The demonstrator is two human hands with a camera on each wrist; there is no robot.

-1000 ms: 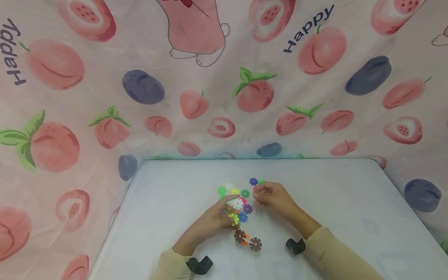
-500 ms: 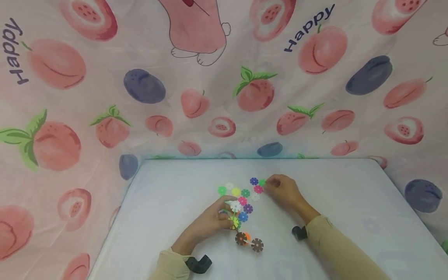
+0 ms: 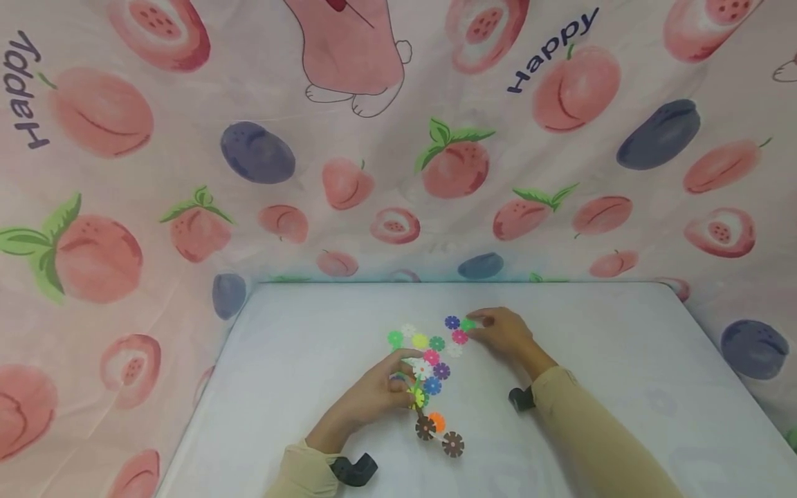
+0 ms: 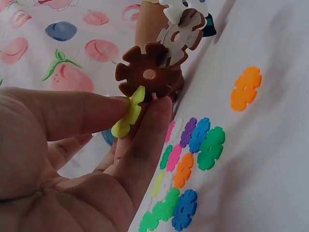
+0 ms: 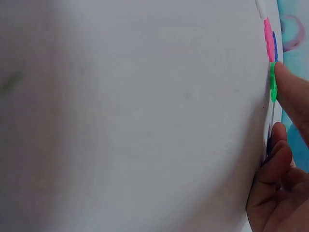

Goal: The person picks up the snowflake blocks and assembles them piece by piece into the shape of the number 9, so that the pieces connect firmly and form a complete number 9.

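Several joined discs (image 4: 170,47) are held up by the left hand (image 3: 372,395), which pinches a yellow disc (image 4: 127,117), likely to keep their edges reachable; the right hand (image 3: 506,335) touches a green disc (image 5: 273,89) on the tabletop (image 3: 610,332), whether gripping I cannot tell.

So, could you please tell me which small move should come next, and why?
The right hand should probably pinch the bright green notched plastic disc and lift it off the white table: it appears to lie flat, with that hand at its edge, while the left hand pinches a yellow notched plastic disc next to a brown disc.
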